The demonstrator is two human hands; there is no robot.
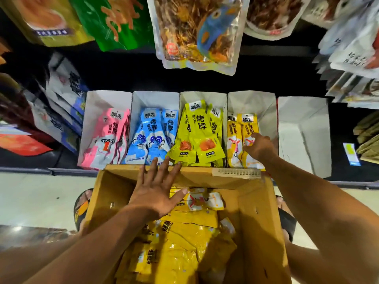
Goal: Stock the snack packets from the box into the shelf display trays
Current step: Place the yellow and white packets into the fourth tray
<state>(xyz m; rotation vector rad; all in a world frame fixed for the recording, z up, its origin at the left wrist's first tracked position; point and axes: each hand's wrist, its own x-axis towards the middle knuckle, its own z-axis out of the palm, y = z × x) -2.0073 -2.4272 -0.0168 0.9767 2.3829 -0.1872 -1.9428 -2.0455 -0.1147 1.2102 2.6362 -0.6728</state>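
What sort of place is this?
Probably a shop's snack aisle: white cardboard display trays hold pink, blue and yellow snack packets, large clear pouches hang above, and a brown cardboard box holds more yellow packets.

The open brown cardboard box (258,212) holding yellow snack packets (180,242) stands before five white card trays (303,130), side by side on the shelf (61,172).

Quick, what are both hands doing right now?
Left hand: open, fingers spread over the box.
Right hand: gripping an orange packet in its tray.
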